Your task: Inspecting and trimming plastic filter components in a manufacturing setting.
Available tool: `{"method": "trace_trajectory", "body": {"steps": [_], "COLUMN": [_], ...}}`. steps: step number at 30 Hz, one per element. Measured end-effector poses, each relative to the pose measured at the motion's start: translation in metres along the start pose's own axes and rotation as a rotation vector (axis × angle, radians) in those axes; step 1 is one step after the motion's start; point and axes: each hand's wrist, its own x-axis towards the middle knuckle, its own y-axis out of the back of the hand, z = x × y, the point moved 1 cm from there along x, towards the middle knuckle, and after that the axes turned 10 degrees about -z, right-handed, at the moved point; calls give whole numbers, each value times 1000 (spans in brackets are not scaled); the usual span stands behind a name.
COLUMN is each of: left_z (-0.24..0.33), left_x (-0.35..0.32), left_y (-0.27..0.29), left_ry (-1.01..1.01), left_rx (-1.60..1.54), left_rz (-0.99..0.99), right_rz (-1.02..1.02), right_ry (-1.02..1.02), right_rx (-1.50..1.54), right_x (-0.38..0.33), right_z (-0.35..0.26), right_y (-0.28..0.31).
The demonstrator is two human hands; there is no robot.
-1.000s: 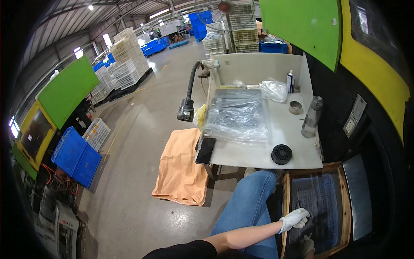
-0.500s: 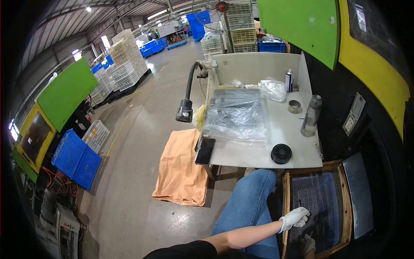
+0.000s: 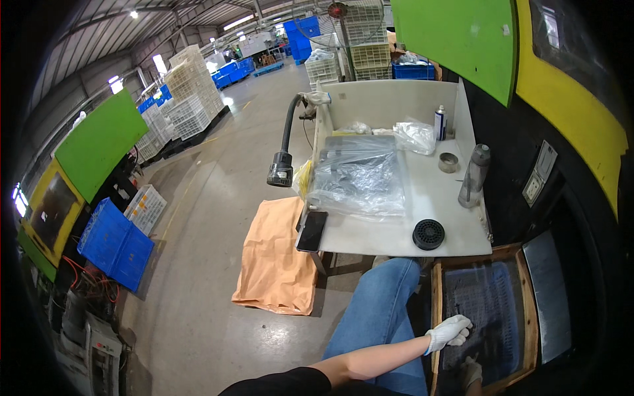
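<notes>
White-gloved left hand (image 3: 449,330) rests with loosely curled fingers, gripping nothing, on the near edge of the wooden-framed tray (image 3: 436,310) at 5 o'clock, beside the seat for easy reach, while the right hand (image 3: 470,371) lies lower, its grip indeterminable.

A white knitted glove covers the left hand (image 3: 449,330) over a wooden-framed tray (image 3: 436,310) with a dark blue, ribbed-looking inside, beside blue jeans (image 3: 376,317). The worktop (image 3: 436,198) is pale cream, carrying a clear shiny plastic bag (image 3: 360,175), a black round disc (image 3: 428,233), a black phone (image 3: 312,231) and a grey bottle (image 3: 473,177). A peach-orange cloth (image 3: 277,257) lies on the grey floor (image 3: 218,198), near a bright blue crate (image 3: 115,244) and green panels (image 3: 99,142).
</notes>
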Motion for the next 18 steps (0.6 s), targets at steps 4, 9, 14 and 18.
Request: {"method": "trace_trajectory", "body": {"steps": [4, 9, 14, 18], "left_z": [1, 0, 2, 4], "left_x": [0, -1, -2, -5], "left_y": [2, 4, -1, -2], "left_ry": [3, -6, -12, -17], "left_rx": [19, -3, 20, 10], "left_rz": [16, 4, 44, 15], "right_rz": [55, -10, 36, -29], "right_ry": [15, 37, 22, -2], "right_rx": [-9, -20, 15, -3], "right_x": [0, 0, 1, -3], "right_z": [1, 2, 1, -2], "right_y": [2, 2, 3, 4]}}
